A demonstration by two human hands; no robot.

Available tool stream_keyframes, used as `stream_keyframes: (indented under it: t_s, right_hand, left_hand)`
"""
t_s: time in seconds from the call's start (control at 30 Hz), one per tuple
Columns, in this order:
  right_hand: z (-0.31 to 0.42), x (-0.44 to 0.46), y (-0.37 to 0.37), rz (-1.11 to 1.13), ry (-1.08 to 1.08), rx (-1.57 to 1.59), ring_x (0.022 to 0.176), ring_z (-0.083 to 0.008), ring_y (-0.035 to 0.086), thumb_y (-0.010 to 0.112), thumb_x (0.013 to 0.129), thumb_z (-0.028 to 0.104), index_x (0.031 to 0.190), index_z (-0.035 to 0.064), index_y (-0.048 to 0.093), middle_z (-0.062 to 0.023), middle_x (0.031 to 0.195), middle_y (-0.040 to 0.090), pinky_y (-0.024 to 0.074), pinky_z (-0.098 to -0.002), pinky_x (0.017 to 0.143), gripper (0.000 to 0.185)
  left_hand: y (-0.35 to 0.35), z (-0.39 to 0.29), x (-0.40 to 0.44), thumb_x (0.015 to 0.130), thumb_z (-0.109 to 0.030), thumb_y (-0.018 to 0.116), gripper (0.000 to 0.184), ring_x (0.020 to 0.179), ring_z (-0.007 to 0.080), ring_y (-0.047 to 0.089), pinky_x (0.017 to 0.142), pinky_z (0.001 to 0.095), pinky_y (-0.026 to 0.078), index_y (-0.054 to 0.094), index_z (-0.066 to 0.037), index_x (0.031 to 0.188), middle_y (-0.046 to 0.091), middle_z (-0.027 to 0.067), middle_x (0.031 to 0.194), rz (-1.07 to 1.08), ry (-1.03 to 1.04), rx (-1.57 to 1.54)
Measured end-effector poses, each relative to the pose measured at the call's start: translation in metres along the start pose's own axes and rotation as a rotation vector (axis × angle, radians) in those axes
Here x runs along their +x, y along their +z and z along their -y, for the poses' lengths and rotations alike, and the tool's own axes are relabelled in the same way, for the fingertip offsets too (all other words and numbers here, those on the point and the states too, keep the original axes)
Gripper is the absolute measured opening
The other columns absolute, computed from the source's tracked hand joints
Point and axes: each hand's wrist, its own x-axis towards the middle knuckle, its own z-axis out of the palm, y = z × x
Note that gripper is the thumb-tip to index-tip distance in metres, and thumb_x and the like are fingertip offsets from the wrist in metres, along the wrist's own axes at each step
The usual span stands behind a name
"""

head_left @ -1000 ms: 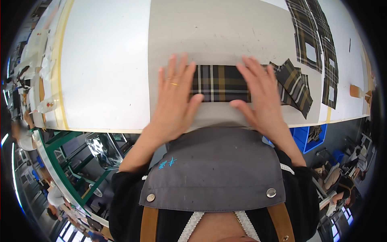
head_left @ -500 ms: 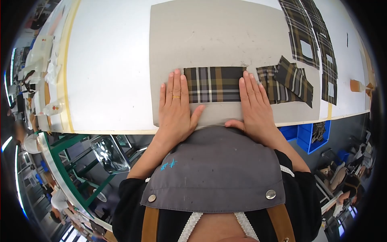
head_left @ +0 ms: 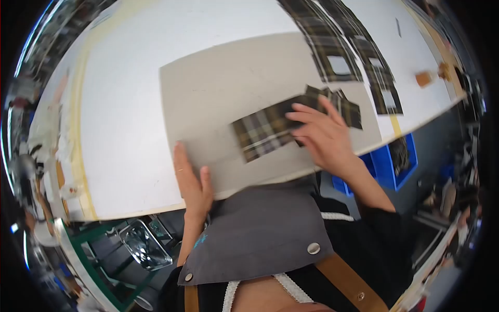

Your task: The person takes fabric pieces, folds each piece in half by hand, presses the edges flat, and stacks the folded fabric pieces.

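Right hand [head_left: 325,138] over one end of a dark rectangular piece of plaid cloth [head_left: 266,127]

The dark plaid rectangle, crossed by olive-brown and pale stripes, lies slanted on a large sheet of grey board [head_left: 208,104], its right end higher in the view than its left. The person's right hand covers that right end with fingers bent and thumb beneath them; blur makes it impossible to tell whether they pinch the cloth. The left hand [head_left: 193,182] is open — fingers straight, thumb apart, nothing held — at the lower left edge of the board, well apart from the cloth.

Just beyond the right hand, and partly hidden by it, is a small overlapping heap of matching plaid pieces [head_left: 352,113]. Farther out, two long plaid strips run side by side, the nearer [head_left: 322,47] overlapping the board and the other [head_left: 364,44] on the white bench [head_left: 125,104] — both marked with whitish rectangles toward their lower ends. A small orange-brown object [head_left: 423,79] lies near the bench's right side, and yellow tape [head_left: 82,135] runs along its left. Below the right edge stands a blue plastic bin [head_left: 384,166] with dark material inside.
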Motion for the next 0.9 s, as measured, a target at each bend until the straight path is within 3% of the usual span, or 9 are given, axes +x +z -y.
stream_keyframes:
  t_s: [0.13,0.23,0.4,0.47,0.57,0.7,0.8,0.83,0.9]
  right_hand:
    - [-0.050,-0.037,-0.033,0.247,0.103,-0.210,0.134,-0.0345,0.051,0.066,0.075,-0.003,0.093,0.0046,0.060,-0.0158,0.138,0.058,0.0325,-0.0533,0.115,0.020]
    - [-0.060,-0.054,-0.043,0.533,0.148,-0.185,0.141,-0.0375,0.039,0.062,0.066,-0.004,0.148,-0.0021,0.033,-0.0188,0.144,0.049,0.0227,-0.0529,0.121,0.087]
    - [-0.060,-0.042,-0.024,0.580,-0.007,-0.412,0.135,-0.0374,0.042,0.058,0.067,-0.005,0.146,-0.0069,0.036,-0.0245,0.139,0.047,0.0259,-0.0528,0.118,0.082]
    - [-0.068,-0.038,-0.015,0.486,-0.042,-0.426,0.120,-0.0368,0.053,0.060,0.069,-0.007,0.137,-0.0021,0.048,-0.0204,0.130,0.051,0.0432,-0.0478,0.102,0.069]
    - [-0.084,-0.031,-0.007,0.387,0.046,-0.244,0.111,-0.0352,0.056,0.059,0.069,-0.009,0.121,0.0005,0.059,-0.0155,0.122,0.053,0.0494,-0.0443,0.087,0.053]
    - [-0.085,-0.030,-0.009,0.273,0.185,-0.066,0.105,-0.0363,0.059,0.060,0.070,-0.009,0.110,0.0012,0.063,-0.0134,0.118,0.055,0.0505,-0.0394,0.086,0.042]
    - [-0.112,-0.037,-0.019,-0.060,0.171,0.175,0.096,-0.0335,0.060,0.067,0.077,-0.006,0.109,-0.0029,0.060,-0.0150,0.111,0.057,0.0472,-0.0315,0.085,0.033]
    - [-0.133,-0.057,-0.016,-0.140,0.526,0.432,0.105,-0.0222,0.060,0.070,0.091,0.005,0.123,-0.0044,0.056,-0.0138,0.123,0.060,0.0459,-0.0317,0.095,0.036]
    - [-0.195,-0.097,-0.020,-0.395,0.729,0.566,0.111,-0.0189,0.058,0.075,0.091,0.019,0.131,-0.0034,0.052,-0.0131,0.124,0.061,0.0464,-0.0312,0.096,0.052]
  left_hand:
    - [-0.002,-0.002,0.002,0.097,-0.028,0.058,0.072,0.147,0.0437,0.024,0.120,0.0517,0.018,0.027,0.006,0.152,0.027,0.0280,0.157,0.008,0.034,0.098]
    - [0.012,-0.008,-0.001,0.097,-0.030,0.058,0.071,0.149,0.0420,0.020,0.121,0.0526,0.016,0.027,0.005,0.152,0.024,0.0254,0.159,0.028,0.049,0.118]
    - [0.022,-0.023,-0.005,0.098,-0.036,0.057,0.072,0.149,0.0413,0.021,0.121,0.0512,0.017,0.029,0.005,0.150,0.026,0.0252,0.158,0.026,0.008,0.232]
    - [0.022,-0.023,-0.003,0.099,-0.037,0.057,0.071,0.149,0.0407,0.022,0.121,0.0506,0.017,0.029,0.005,0.150,0.027,0.0250,0.158,0.024,-0.016,0.251]
    - [0.023,-0.022,-0.004,0.099,-0.036,0.057,0.070,0.148,0.0394,0.025,0.121,0.0491,0.019,0.031,0.004,0.149,0.030,0.0244,0.157,-0.023,-0.037,0.246]
    - [0.023,-0.023,-0.005,0.099,-0.038,0.056,0.067,0.144,0.0398,0.032,0.120,0.0490,0.023,0.036,0.007,0.145,0.037,0.0258,0.151,-0.078,0.017,0.281]
    - [0.026,-0.021,-0.003,0.099,-0.036,0.057,0.064,0.143,0.0395,0.034,0.119,0.0488,0.024,0.038,0.007,0.143,0.040,0.0256,0.149,-0.113,0.034,0.288]
    - [0.027,-0.020,-0.003,0.099,-0.036,0.057,0.063,0.142,0.0395,0.035,0.119,0.0485,0.025,0.040,0.007,0.142,0.041,0.0256,0.148,-0.118,0.042,0.286]
    - [0.026,-0.021,-0.004,0.099,-0.036,0.057,0.062,0.141,0.0393,0.035,0.118,0.0482,0.026,0.041,0.007,0.141,0.041,0.0256,0.147,-0.143,0.040,0.273]
